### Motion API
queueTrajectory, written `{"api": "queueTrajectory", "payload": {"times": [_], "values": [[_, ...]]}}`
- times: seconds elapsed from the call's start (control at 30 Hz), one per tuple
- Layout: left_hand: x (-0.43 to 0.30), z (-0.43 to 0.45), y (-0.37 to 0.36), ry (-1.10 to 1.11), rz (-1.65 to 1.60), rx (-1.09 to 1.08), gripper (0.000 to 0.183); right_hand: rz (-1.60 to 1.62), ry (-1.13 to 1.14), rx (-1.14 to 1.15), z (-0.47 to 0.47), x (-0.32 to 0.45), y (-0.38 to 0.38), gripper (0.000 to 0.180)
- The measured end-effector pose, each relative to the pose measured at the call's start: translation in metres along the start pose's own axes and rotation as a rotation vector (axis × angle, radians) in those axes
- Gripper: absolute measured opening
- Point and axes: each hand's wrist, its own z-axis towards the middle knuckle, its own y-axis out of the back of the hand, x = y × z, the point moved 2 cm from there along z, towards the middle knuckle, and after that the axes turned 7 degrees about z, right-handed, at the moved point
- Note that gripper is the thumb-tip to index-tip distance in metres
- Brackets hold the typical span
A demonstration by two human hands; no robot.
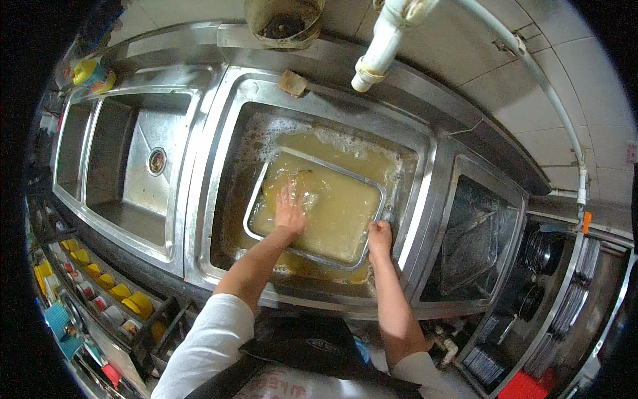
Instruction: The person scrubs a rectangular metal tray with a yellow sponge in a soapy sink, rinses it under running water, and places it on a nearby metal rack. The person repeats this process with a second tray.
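Note:
A rectangular metal tray sits tilted in the wide sink basin, its rim just above murky, yellowish water. My right hand is closed around the tray's right rim. Inside the tray, my left hand reaches into the water with its fingers stretched forward. Ripples and cloudy water blur those fingertips. Something yellowish shows faintly around them, but what it is and whether I hold it are hidden.
Left of the basin is another steel sink with a drain. A white pipe hangs over the back edge, near a brown scouring pad. A bucket stands behind. Yellow cups fill a rack at lower left.

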Motion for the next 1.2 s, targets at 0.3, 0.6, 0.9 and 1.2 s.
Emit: {"api": "queueTrajectory", "payload": {"times": [0.3,0.6,0.9,1.2], "values": [[-0.103,0.006,0.049,-0.052,-0.307,-0.048,0.065,0.238,-0.065,0.114,-0.058,0.037,0.007,0.03],[-0.133,-0.031,0.08,-0.102,-1.46,-0.155,0.048,0.711,-0.129,0.311,-0.082,0.061,-0.005,0.04],[-0.05,-0.141,0.108,-0.364,-0.873,-0.044,0.04,0.937,-0.134,0.353,-0.086,0.07,-0.017,0.038],[0.081,-0.069,-0.024,-0.247,0.019,0.097,0.062,0.83,-0.163,0.319,-0.09,0.067,-0.023,0.042]]}}
